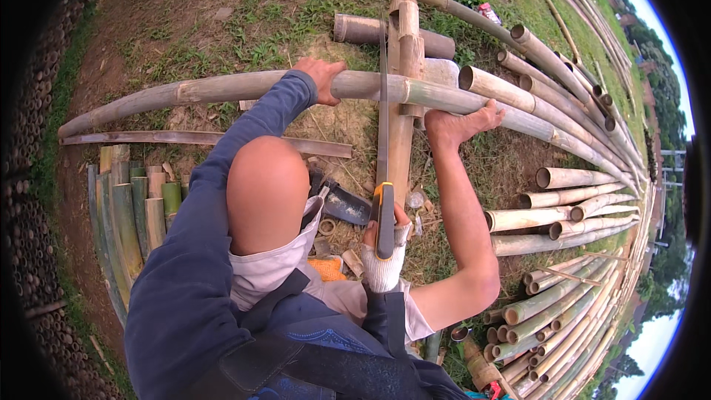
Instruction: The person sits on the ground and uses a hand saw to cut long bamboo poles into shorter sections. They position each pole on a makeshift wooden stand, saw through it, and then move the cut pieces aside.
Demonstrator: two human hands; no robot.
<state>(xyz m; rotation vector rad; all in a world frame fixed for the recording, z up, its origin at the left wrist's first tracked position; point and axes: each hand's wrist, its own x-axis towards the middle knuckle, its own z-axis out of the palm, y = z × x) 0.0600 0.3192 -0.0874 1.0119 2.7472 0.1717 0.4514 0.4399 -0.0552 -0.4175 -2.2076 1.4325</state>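
A long pale bamboo pole [229, 87] lies crosswise in front of me over a bamboo support [402, 133]. My left hand [320, 78], bare below a dark blue sleeve, is closed over the pole left of the support. In a white knit glove, my right hand [384, 267] grips the yellow-and-dark handle of a hand saw [383, 126]. The saw's long blade points away from me and crosses the pole just left of the support; how deep it sits in the bamboo I cannot tell. My bare right foot [458, 127] presses against the pole right of the blade.
Bamboo poles [585, 215] are piled along the right. Short green and tan bamboo pieces [137, 200] stand at the left. A split bamboo strip [207, 137] lies nearer than the pole. By my left knee [266, 192] is a black curved object [344, 204].
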